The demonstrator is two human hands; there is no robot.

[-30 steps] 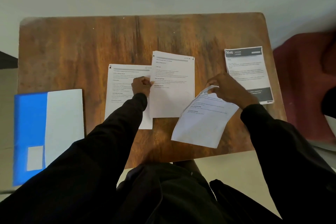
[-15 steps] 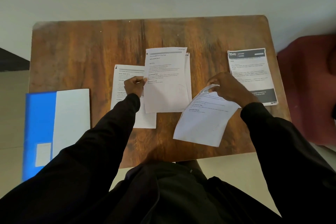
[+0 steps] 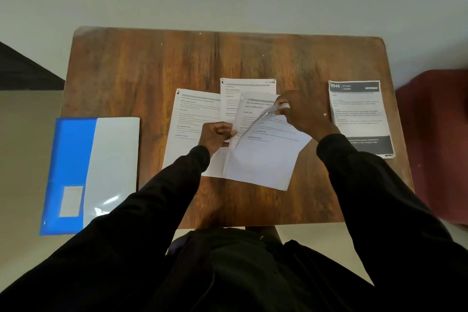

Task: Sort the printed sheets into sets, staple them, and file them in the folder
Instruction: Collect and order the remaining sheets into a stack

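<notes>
Four groups of paper are spread across the wooden table point(image 3: 152, 63), and their spacing looks like sorting in progress. Farthest left, the blue folder point(image 3: 71, 159) lies flat at the table's left edge and seems to overhang it. It is probably parked out of the way because filing comes last.

Next to it the left sheet point(image 3: 187, 119) lies flat and face up, likely the start of one set. The left hand point(image 3: 215, 138) hovers over this sheet's lower right part with fingers curled, pinching the near edge of the lifted sheet point(image 3: 243, 114). That sheet stands partly raised off the bundle point(image 3: 266, 157), as if being peeled away for a look at its heading.

Behind them the far sheet point(image 3: 248, 86) lies flat, its lower half covered by the held pages.

The right hand point(image 3: 301, 114) clasps the bundle by its top corner, thumb and fingers closed on several curled page edges. The grip fans the pages so one can be drawn off at a time.

Well apart to the right, the dark-banded pile point(image 3: 359, 114) sits squared near the table's right edge, seemingly a different document kept separate.

Beyond that edge is a maroon seat point(image 3: 435, 147).

No stapler is visible, so stapling looks some way off.
</notes>
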